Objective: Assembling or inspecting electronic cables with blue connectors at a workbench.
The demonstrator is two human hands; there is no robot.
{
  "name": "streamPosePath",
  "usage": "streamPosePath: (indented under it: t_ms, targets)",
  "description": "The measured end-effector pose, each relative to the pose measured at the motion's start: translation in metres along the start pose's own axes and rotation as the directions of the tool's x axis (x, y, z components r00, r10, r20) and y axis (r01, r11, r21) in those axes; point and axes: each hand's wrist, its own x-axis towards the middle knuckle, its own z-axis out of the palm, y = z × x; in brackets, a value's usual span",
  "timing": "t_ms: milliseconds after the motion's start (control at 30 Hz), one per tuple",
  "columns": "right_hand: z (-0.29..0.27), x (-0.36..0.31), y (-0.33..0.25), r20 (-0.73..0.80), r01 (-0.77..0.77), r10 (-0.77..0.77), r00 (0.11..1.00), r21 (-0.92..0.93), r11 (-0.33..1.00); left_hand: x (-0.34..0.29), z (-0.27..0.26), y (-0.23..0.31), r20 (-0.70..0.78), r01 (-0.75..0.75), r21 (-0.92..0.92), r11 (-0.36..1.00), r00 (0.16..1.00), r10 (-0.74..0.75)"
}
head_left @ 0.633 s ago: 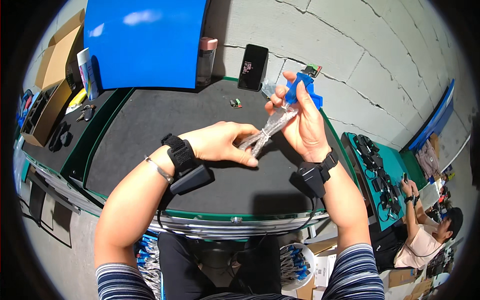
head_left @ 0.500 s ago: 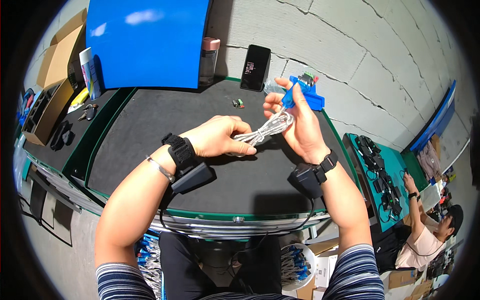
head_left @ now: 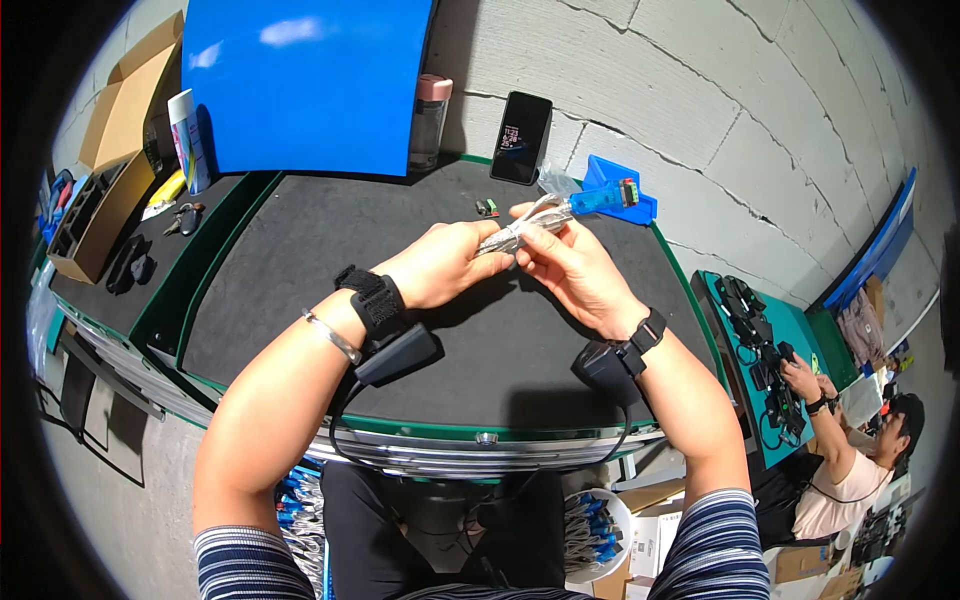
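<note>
My right hand [head_left: 585, 278] now pinches the silvery coiled cable [head_left: 512, 236] between thumb and fingers, having left the translucent blue plastic connector [head_left: 597, 199]; the cable alone, I judge, now carries the hold. My left hand [head_left: 440, 264], just beside, pinches the coil's left end. Both forearms slant inward over the black-topped, green-edged bench [head_left: 300, 260]. The connector juts free rightward, before an open blue plastic bin [head_left: 643, 212].
</note>
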Motion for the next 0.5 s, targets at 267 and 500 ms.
streamPosePath:
  t_ms: [267,500]
  targets:
    - [-0.003,0.002,0.010,0.001,0.022,-0.022,1.000,-0.021,1.000,0.001,0.008,0.005,-0.088,0.029,0.139,0.990,0.996,-0.017]
    - [0.002,-0.005,0.001,-0.014,-0.051,0.050,0.999,-0.068,0.996,0.000,0.006,0.008,-0.047,0.029,0.123,0.992,0.999,-0.023]
